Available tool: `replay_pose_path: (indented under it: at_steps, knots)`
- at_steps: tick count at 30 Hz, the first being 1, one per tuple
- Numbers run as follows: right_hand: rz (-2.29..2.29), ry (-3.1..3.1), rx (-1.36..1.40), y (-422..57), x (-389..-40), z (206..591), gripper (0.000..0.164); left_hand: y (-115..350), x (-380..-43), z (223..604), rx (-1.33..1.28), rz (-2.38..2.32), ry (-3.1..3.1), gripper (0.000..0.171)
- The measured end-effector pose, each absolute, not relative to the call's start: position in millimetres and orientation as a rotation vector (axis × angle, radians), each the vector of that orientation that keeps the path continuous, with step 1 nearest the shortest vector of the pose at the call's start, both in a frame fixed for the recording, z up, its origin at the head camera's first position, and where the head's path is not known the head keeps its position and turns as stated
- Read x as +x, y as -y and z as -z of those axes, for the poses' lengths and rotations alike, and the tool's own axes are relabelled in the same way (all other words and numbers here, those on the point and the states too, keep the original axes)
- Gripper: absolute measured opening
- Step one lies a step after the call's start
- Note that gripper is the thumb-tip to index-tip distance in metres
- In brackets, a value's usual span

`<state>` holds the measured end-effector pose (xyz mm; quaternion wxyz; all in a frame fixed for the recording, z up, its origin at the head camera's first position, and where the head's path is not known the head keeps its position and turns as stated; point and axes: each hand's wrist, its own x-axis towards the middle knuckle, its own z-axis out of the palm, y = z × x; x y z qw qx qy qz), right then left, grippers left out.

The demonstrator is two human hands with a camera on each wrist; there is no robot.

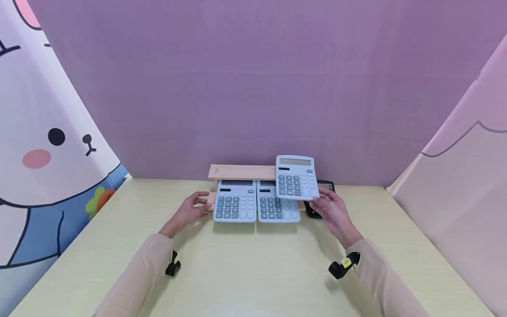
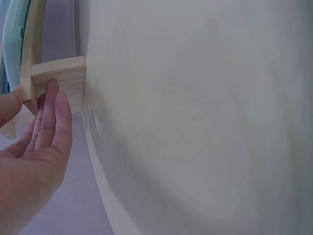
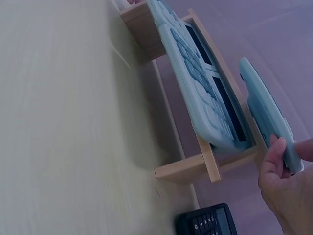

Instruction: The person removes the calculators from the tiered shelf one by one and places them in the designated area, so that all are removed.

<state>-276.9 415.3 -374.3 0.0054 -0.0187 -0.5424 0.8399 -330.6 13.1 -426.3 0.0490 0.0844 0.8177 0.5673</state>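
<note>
My right hand [image 1: 332, 208] pinches a light-blue calculator [image 1: 295, 178] by its lower right corner. It is held up in front of the top board of a wooden rack [image 1: 241, 171], overlapping one calculator below it in the head view. Two more light-blue calculators, a left one [image 1: 235, 202] and a right one [image 1: 273, 207], lean side by side on the rack, keys facing me. At the rack's left end, my left hand [image 2: 36, 147] grips the wooden frame, thumb on the front strip and fingers behind it.
A black calculator [image 3: 205, 223] lies on the table just right of the rack, partly hidden by my right hand in the head view. The pale wooden table [image 1: 253, 273] runs back to a purple cloth [image 1: 253, 88]. Printed cloths hang at both sides.
</note>
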Motion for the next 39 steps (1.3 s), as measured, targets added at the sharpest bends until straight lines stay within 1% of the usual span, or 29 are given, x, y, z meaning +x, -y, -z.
replay_pose_path:
  at_steps: [5,12,19,39]
  knots:
    - [-2.624,1.712,-0.033,-426,-274,373,0.038,-13,-330,427,0.266,-1.741,-2.483,0.049]
    - [-2.643,1.679,0.002,-442,-270,373,0.034,-14,-330,427,0.261,-1.744,-2.481,0.049]
    - [-2.651,1.657,0.055,-458,-267,374,0.035,-13,-330,426,0.292,-1.747,-2.471,0.050]
    - [-2.598,1.645,0.144,-499,-262,384,0.029,-14,-331,426,0.250,-1.764,-2.459,0.048]
